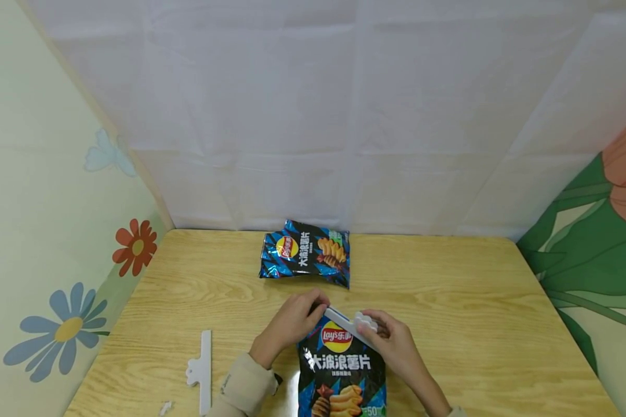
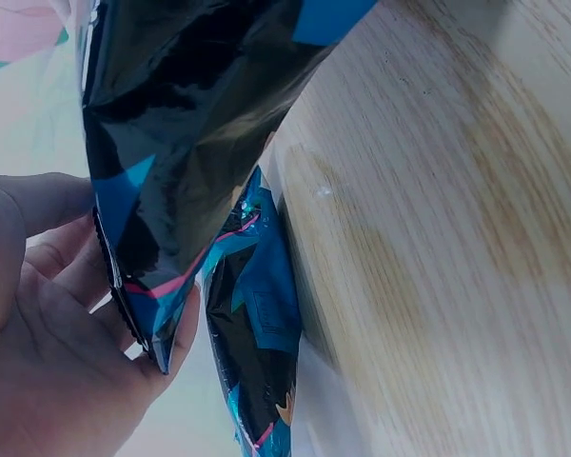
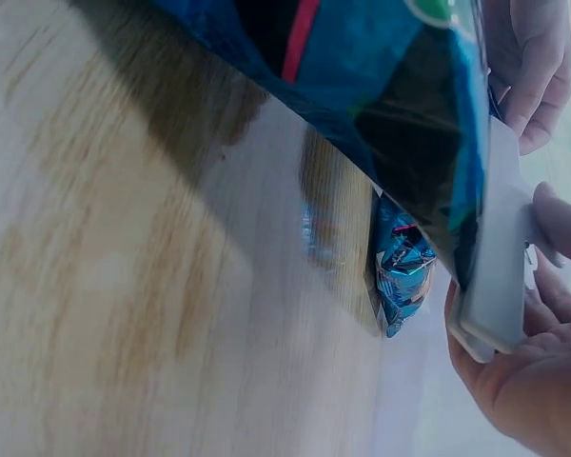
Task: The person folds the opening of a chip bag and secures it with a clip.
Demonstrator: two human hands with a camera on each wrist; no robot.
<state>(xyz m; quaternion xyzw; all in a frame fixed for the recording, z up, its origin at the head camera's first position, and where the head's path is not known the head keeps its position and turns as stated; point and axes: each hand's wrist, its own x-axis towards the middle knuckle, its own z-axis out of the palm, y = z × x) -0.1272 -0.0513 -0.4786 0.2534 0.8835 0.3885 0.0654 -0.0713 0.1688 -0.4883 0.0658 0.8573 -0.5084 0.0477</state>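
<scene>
A black and blue bag of potato chips (image 1: 341, 370) stands at the table's front, its top edge slanting down to the right. My left hand (image 1: 294, 321) pinches the bag's upper left corner; in the left wrist view, its fingers lie behind the bag's edge (image 2: 124, 248). With thumb and fingers, my right hand (image 1: 396, 341) grips the scalloped handle of a white bag clip (image 1: 344, 321). The long bar of that clip lies along the bag's top edge, and in the right wrist view its two bars (image 3: 495, 286) show at the bag's corner.
A second bag of chips (image 1: 305, 255) lies at the back of the wooden table (image 1: 448, 289), near the white sheet (image 1: 292, 116). Left of my left sleeve is another white bag clip (image 1: 205, 370). A small white scrap (image 1: 165, 408) lies near the front edge.
</scene>
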